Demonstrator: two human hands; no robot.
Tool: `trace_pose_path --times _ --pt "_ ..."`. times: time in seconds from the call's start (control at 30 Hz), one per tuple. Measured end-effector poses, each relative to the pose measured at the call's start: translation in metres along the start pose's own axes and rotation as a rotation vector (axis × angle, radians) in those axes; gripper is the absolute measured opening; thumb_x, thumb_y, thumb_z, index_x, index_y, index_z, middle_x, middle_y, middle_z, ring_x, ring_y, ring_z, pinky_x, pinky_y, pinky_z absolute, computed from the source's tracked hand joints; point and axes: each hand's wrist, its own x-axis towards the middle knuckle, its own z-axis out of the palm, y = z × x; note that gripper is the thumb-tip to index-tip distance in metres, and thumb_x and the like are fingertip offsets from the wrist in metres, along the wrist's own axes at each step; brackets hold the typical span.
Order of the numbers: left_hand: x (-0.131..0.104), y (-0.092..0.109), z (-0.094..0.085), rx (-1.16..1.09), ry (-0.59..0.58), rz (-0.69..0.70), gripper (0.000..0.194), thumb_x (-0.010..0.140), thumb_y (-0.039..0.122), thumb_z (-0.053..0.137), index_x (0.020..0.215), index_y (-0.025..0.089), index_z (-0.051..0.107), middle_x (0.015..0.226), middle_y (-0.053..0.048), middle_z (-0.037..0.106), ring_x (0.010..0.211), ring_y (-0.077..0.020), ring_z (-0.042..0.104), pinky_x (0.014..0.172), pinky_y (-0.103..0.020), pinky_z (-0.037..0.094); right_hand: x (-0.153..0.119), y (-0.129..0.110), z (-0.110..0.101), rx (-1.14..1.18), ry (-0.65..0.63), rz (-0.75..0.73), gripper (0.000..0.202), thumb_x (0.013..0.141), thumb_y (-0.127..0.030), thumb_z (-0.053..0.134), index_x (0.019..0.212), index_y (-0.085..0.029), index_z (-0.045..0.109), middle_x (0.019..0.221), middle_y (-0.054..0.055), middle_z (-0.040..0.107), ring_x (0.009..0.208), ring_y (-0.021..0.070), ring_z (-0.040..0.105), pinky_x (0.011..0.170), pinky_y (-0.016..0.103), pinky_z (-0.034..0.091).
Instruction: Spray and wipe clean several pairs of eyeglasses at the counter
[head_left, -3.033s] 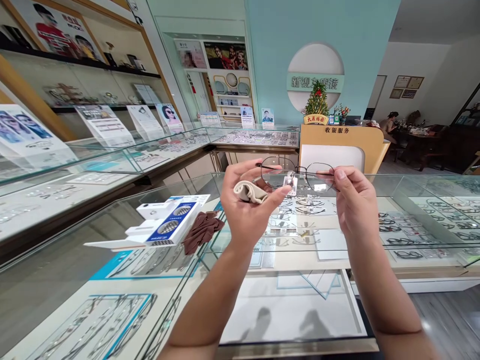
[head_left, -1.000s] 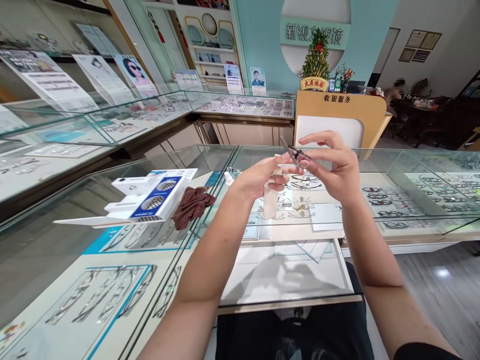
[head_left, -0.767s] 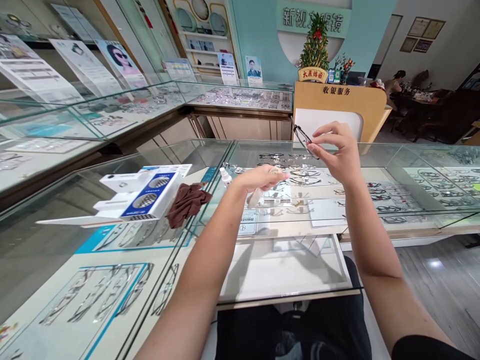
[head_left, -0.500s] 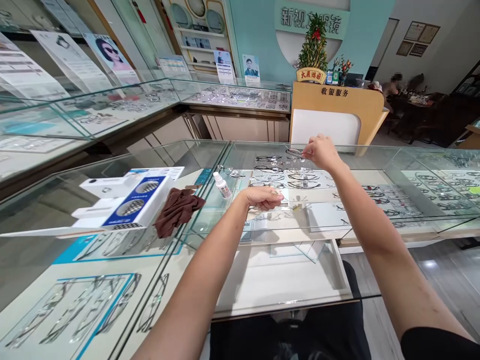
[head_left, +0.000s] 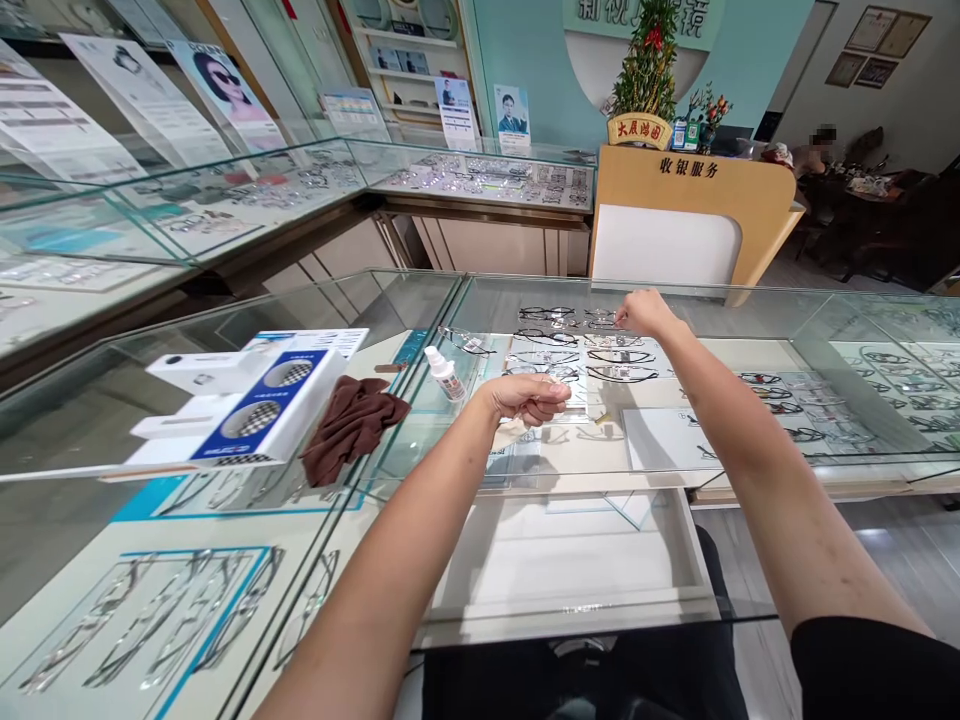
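Observation:
My left hand [head_left: 531, 399] is closed above the glass counter, fingers curled and thumb on top; a small pale bit shows by the fingertips, too small to name. Farther off, my right hand [head_left: 646, 312] pinches the end of a pair of eyeglasses [head_left: 600, 319] at the far end of a column of frames. Several more eyeglasses [head_left: 621, 373] lie in two columns between my hands. A white spray bottle [head_left: 445, 374] stands left of my left hand. Beyond it on the left lies a crumpled brown cloth [head_left: 352, 425].
A white and blue cardboard box [head_left: 262, 410] sits on the left glass top. Below my arms a white drawer [head_left: 570, 560] is pulled out toward me. Display cases run along both sides, and a wooden cashier desk [head_left: 694, 185] stands ahead. A person is at the far right back.
My right hand has lowered with the eyeglasses, which now line up with the other frames. The fingers of my left hand have curled in more. The view has tilted slightly downward.

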Motion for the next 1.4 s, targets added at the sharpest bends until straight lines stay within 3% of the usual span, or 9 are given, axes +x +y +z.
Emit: trace_pose_path --times 0.4,0.6,0.8,0.97,1.23,1.4 --pt "0.000 0.000 -0.001 -0.039 0.024 -0.014 0.068 0.074 0.064 0.090 0.064 0.023 0.036 0.058 0.009 0.024 0.046 -0.0041 0.011 0.038 -0.016 0.011 0.007 0.000 0.013 0.005 -0.040 0.024 0.031 0.090 -0.019 0.062 0.107 -0.019 0.088 0.113 0.017 0.084 0.115 0.0361 0.069 0.109 0.049 0.037" --pt "0.002 -0.001 -0.004 -0.089 0.028 -0.037 0.065 0.077 0.059 0.089 0.063 0.022 0.037 0.057 0.010 0.023 0.046 -0.0034 0.009 0.039 -0.015 0.011 0.011 0.004 0.016 0.024 0.017 0.049 0.043 0.099 -0.028 0.045 0.113 -0.018 0.084 0.139 0.021 0.073 0.129 0.0420 0.052 0.110 0.058 0.036" --pt "0.002 -0.005 -0.011 -0.183 0.071 -0.057 0.064 0.079 0.050 0.089 0.063 0.022 0.034 0.057 0.009 0.024 0.045 -0.0031 0.009 0.039 -0.013 0.011 0.019 0.007 0.022 0.042 -0.011 0.026 0.045 0.100 -0.046 0.047 0.105 -0.018 0.082 0.128 0.023 0.074 0.119 0.0402 0.047 0.111 0.063 0.032" --pt "0.002 -0.007 -0.017 -0.235 -0.002 -0.017 0.063 0.083 0.049 0.086 0.063 0.022 0.032 0.058 0.009 0.023 0.045 -0.0030 0.006 0.039 -0.015 0.007 0.014 -0.001 0.020 0.069 0.020 0.019 0.044 0.100 -0.043 0.047 0.107 -0.017 0.081 0.127 0.023 0.074 0.116 0.0389 0.049 0.108 0.060 0.035" --pt "0.005 -0.007 -0.028 -0.333 0.041 0.009 0.067 0.083 0.043 0.086 0.064 0.023 0.026 0.057 0.010 0.021 0.045 -0.0026 0.002 0.038 -0.013 0.004 -0.030 -0.013 -0.018 0.129 0.175 0.018 0.048 0.098 -0.022 0.039 0.116 -0.018 0.084 0.150 0.017 0.068 0.127 0.0427 0.049 0.106 0.062 0.040" --pt "0.012 0.002 -0.016 -0.453 0.263 0.025 0.051 0.101 0.037 0.068 0.070 0.023 0.029 0.059 0.012 0.014 0.040 -0.0037 0.006 0.038 -0.013 0.006 -0.092 -0.041 -0.034 0.225 0.353 -0.100 0.051 0.099 -0.018 0.039 0.129 -0.020 0.080 0.149 0.012 0.070 0.126 0.0389 0.049 0.106 0.061 0.038"
